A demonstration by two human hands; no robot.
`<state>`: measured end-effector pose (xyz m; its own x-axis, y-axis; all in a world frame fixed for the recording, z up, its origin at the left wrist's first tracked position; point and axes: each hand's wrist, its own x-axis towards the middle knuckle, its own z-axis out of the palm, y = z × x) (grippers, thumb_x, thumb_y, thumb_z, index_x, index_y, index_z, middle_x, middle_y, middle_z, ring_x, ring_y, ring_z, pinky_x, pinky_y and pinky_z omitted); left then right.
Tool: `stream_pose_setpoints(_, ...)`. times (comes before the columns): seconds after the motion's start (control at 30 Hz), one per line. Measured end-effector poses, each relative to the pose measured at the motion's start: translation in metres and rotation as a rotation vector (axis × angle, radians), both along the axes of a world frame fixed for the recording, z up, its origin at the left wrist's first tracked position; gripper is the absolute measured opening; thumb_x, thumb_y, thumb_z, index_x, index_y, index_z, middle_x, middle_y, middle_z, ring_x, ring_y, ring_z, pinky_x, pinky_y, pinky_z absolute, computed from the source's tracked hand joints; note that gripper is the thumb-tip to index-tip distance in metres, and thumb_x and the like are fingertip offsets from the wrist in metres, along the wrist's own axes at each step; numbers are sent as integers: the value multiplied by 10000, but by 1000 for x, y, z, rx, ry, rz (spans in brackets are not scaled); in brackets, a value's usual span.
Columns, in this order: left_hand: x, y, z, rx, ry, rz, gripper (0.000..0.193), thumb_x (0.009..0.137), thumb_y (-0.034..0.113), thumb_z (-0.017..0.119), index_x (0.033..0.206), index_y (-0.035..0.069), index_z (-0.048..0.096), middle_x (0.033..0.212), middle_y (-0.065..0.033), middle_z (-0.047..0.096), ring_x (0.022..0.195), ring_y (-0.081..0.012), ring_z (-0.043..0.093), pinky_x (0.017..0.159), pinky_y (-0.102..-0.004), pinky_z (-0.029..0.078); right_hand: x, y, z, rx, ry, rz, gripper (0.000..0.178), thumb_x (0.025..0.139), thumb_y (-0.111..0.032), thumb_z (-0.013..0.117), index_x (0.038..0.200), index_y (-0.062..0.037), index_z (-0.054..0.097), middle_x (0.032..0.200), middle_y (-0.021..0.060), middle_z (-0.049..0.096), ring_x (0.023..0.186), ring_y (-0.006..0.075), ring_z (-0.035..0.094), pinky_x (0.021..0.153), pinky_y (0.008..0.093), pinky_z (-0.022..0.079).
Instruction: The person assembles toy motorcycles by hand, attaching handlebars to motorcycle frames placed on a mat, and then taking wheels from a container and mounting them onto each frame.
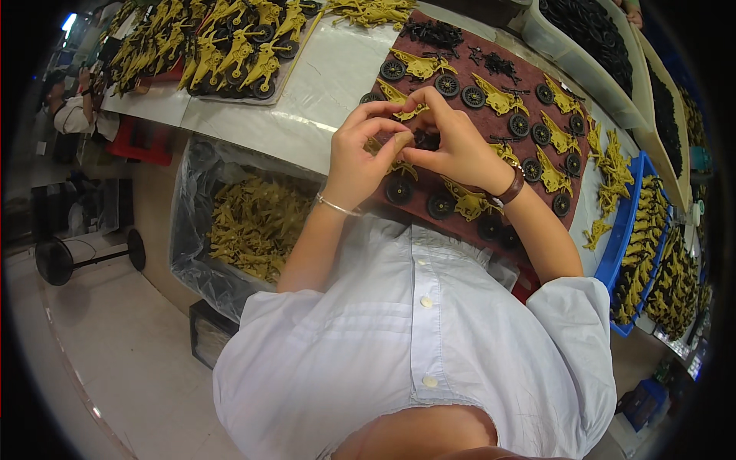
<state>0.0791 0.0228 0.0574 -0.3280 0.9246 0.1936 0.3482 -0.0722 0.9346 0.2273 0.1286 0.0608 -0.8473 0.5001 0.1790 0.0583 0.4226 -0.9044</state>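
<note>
Above the dark red mat (502, 73), my left hand (359, 149) and my right hand (460, 149) meet, fingers bent and thumbs close together. Both are closed in a pinch around something small. A dark bit (426, 140) shows between the fingers of my right hand, but its kind is hidden. Around my hands on the mat lie yellow toy motorcycle bodies (502, 98) in rows, with black spoked wheels (473, 96) beside them. One wheel (399, 190) lies just below my fingers. Small black parts (432, 34) are heaped at the mat's far edge.
Assembled yellow-and-black toy motorcycles (238, 57) crowd a board at the far left. A plastic-lined bin (184, 230) of yellow parts stands below the table edge on my left. At right are a blue tray (642, 165) and loose yellow pieces (613, 172); white tubs (571, 61) of black parts stand behind.
</note>
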Motion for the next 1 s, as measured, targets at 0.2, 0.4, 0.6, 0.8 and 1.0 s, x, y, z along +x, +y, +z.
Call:
stream_pose_setpoints(0.2,-18,-23,2,111,609,-31,48,787,65,691,831,54,673,1039,-58,652,1006,-231,582,897,-347,398,-8,-9,7,140,-38,102,192,853,-120,686,971,5,602,837,128,684,796,229,681,693,295,518)
stream_pose_setpoints(0.4,-35,-28,-9,55,636,-54,71,792,86,680,848,64,642,1040,-34,648,1025,-228,576,944,-360,347,-19,-6,-10,281,8,113,128,825,-100,687,893,-7,634,798,136,660,740,275,652,660,327,505)
stream_pose_setpoints(0.6,-44,-30,-6,75,748,-169,114,818,99,630,924,58,643,1070,-52,627,1075,-226,565,964,-401,338,-25,-17,-13,423,-9,40,109,801,-164,627,793,-56,639,790,99,592,717,293,611,635,388,507)
stream_pose_setpoints(0.8,-63,-35,-13,56,686,-402,389,709,83,516,1076,38,638,1327,-106,563,1317,-271,447,1088,-434,259,-24,-35,-25,413,-19,101,81,764,-52,673,830,-9,651,788,119,585,722,296,609,645,377,497)
stream_pose_setpoints(1.0,-71,-34,-25,58,758,-526,427,694,154,529,1092,42,635,1359,-110,535,1328,-266,434,1097,-466,263,-21,-46,-35,498,-119,72,81,767,-72,669,831,-24,658,807,97,599,744,282,617,655,383,507)
